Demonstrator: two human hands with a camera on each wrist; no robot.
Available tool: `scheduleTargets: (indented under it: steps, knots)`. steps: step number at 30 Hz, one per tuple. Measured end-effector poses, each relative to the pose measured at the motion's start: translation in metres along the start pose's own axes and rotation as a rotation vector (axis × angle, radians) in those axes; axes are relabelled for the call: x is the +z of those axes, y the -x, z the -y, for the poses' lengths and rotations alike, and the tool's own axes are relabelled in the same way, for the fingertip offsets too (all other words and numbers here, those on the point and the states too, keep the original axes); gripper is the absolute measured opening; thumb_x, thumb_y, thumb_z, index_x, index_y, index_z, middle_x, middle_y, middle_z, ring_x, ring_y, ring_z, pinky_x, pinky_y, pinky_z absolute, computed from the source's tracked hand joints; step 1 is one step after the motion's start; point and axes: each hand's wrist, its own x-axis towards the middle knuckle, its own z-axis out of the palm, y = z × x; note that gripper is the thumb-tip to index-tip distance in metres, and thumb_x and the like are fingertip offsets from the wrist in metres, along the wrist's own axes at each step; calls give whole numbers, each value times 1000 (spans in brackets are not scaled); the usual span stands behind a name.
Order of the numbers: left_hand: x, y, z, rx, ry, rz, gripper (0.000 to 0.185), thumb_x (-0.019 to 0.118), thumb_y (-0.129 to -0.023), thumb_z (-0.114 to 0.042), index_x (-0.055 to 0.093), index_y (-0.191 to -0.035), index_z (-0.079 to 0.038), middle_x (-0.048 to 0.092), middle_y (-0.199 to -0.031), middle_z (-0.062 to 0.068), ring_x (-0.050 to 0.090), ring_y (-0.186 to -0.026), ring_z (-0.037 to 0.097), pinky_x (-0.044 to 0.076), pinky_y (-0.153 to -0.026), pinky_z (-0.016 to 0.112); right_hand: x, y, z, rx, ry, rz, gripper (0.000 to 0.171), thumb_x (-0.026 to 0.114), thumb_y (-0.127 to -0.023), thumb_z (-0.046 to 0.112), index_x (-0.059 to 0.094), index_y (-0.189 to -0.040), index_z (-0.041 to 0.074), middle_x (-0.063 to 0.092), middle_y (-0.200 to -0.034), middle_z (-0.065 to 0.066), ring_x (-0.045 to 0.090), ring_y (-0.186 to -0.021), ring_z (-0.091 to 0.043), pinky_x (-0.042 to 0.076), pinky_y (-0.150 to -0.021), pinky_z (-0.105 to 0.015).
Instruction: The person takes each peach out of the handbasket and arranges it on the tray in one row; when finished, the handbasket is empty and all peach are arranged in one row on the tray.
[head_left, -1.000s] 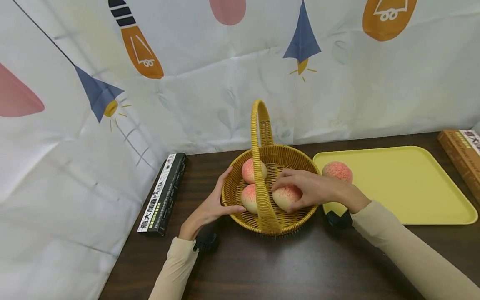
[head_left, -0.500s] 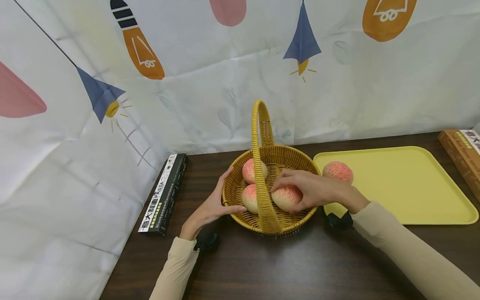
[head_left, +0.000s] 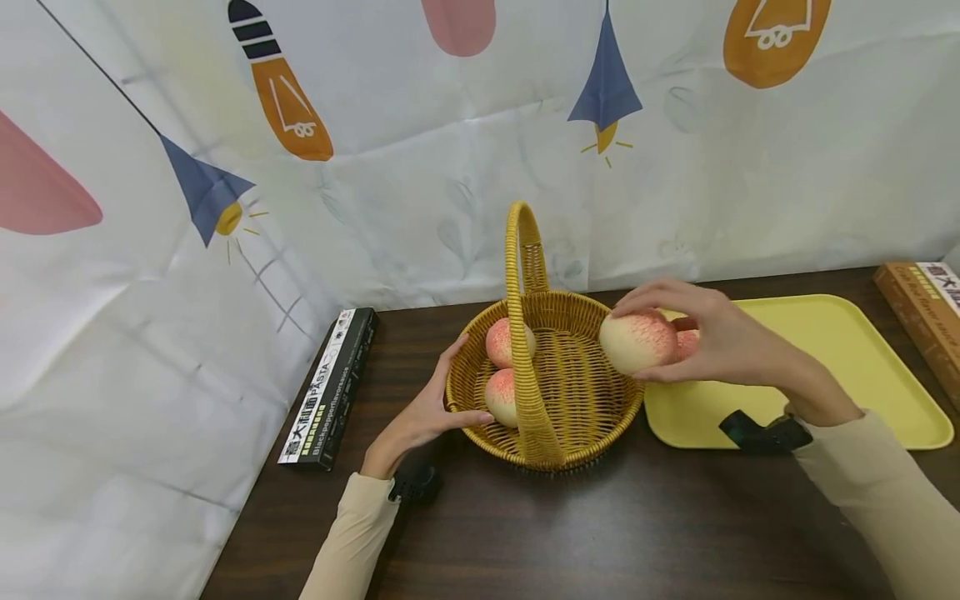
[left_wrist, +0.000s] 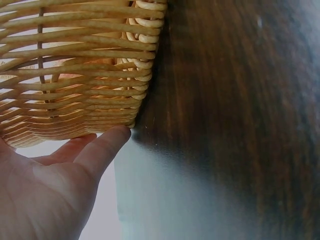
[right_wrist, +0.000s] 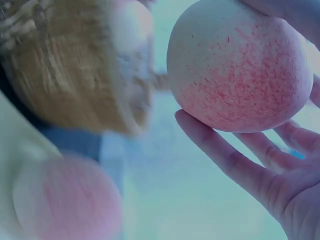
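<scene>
Peach [head_left: 634,342] lifted from basket [head_left: 573,383], between thumb [head_left: 665,372] and fingers [head_left: 667,292] of right hand [head_left: 723,337]

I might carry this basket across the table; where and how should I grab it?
Probably by the top of the handle, coming down from above: it arches upright well over the basket, and nothing covers its top. Both peaches inside lie toward the left, so the basket may tip that way.
</scene>
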Motion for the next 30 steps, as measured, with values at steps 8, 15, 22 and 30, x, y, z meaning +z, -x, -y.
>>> scheduleTargets:
  steps: [8, 15, 22, 30]
  knots:
    - [1, -1, 1, 16, 19, 0, 119, 90, -84, -33, 7, -169, -22, 11, -172, 12, 24, -154, 34, 27, -120, 54, -50, 42, -4, 136, 110, -193, 85, 94, -59, -17, 66, -136, 6, 62, -132, 2, 56, -114, -7, 49, -84, -9]
    - [0, 0, 0, 12, 16, -5, 119, 90, -83, -33, 8, -169, -22, 11, -172, 12, 26, -154, 35, 28, -120, 54, -59, 79, -37, 384, 121, -211, 74, 93, -69, -9, 67, -136, 9, 56, -129, 15, 51, -109, 0, 46, -75, -6]
    - [-1, -1, 1, 13, 7, -5, 119, 90, -83, -34, 8, -169, -24, 10, -172, 10, 25, -154, 33, 26, -121, 54, -52, 98, -62, 482, 115, -144, 68, 95, -73, 4, 67, -134, 11, 59, -118, 20, 53, -98, 3, 52, -68, -16]
    - [0, 0, 1, 10, 2, -5, 119, 90, -83, -35, 8, -169, -24, 11, -173, 10, 25, -154, 33, 26, -121, 53, -38, 93, -78, 431, 256, -77, 64, 99, -70, 14, 71, -127, 12, 63, -119, 8, 49, -94, 11, 48, -61, -25]
